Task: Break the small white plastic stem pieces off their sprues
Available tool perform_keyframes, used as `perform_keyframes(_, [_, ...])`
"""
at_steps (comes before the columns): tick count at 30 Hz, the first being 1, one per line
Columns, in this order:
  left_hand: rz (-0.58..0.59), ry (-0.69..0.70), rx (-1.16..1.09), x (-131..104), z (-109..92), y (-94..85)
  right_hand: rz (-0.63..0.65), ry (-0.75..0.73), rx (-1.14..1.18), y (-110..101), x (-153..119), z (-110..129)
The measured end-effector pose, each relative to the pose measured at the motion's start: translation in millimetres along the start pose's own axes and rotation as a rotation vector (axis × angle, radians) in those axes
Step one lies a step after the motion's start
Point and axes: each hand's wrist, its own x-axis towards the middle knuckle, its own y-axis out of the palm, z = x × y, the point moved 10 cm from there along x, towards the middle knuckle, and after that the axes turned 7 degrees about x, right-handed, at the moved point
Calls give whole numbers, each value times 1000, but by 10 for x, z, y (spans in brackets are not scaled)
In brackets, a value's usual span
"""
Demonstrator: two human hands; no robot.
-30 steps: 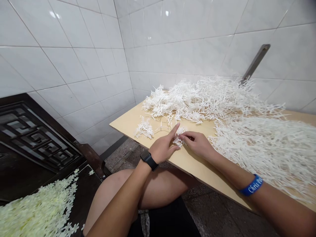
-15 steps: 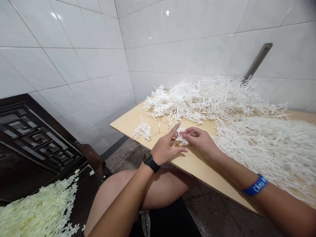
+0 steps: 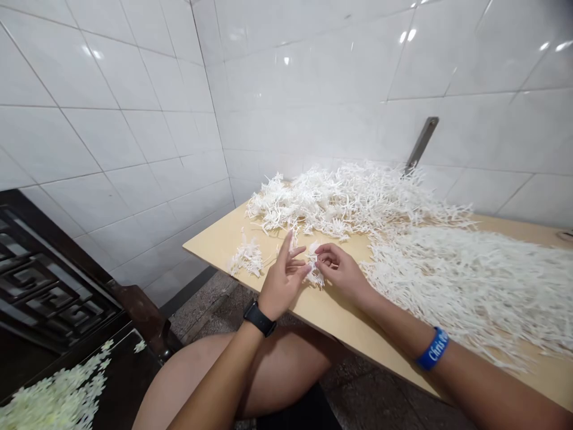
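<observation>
A small white plastic sprig [image 3: 317, 278] with thin branching tips is held between my two hands, just above the near part of the board. My right hand [image 3: 342, 272] pinches it from the right with thumb and fingertips. From the left, my left hand [image 3: 281, 283] has its thumb and bent fingers closed at the sprig's edge, while its index finger points up and away. The exact contact is partly hidden by the fingers. A separate white cluster [image 3: 247, 257] lies on the board left of my left hand.
The pale wooden board [image 3: 208, 242] carries a tangled heap of white sprigs [image 3: 322, 200] at the back and a wide spread of loose white stems [image 3: 465, 286] at right. A metal strip [image 3: 421, 143] leans on the tiled wall. Pale yellow-green blossoms [image 3: 58, 394] lie on a dark wooden chair [image 3: 120, 376].
My left thumb has closed in toward the fingers at the sprig. My right hand keeps its pinch. The head view has shifted, so the scene sits lower and further left.
</observation>
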Motion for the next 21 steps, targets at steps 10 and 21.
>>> perform_keyframes(10, [-252, -223, -145, -19, 337, -252, 31, -203, -272, 108, -80, 199])
perform_keyframes(21, [-117, -257, -231, 86, 538, -71, -129, -238, -236, -9, 29, -56])
